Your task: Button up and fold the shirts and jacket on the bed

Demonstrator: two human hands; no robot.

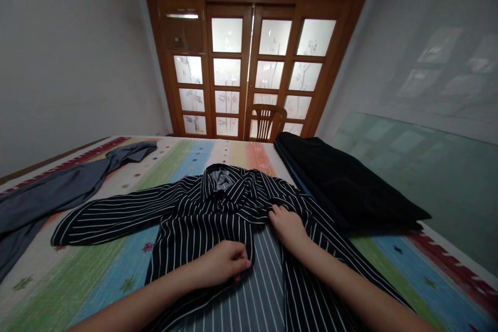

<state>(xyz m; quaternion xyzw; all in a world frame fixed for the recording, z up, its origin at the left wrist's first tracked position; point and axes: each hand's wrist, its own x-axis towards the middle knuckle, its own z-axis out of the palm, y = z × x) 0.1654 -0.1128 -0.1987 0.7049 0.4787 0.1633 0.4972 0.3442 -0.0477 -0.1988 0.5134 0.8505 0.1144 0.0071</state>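
Observation:
A black shirt with white stripes point(194, 233) lies face up with its collar at the far end. Its front is parted, and the greyer inner side of the back shows between the two halves. One long sleeve stretches out to the left. My left hand point(227, 264) is closed in a pinch on the front edge of the left half. Farther up, below the collar, my right hand point(288, 225) has its fingers curled onto the other front edge, gripping the cloth. Its fingertips are partly hidden in the folds.
A striped, flower-patterned cloth point(128, 264) covers the bed or table. Grey clothing point(62, 187) lies at the left, and a folded stack of dark clothes point(346, 181) at the right, close to the shirt. A wooden chair point(266, 119) stands beyond the far edge.

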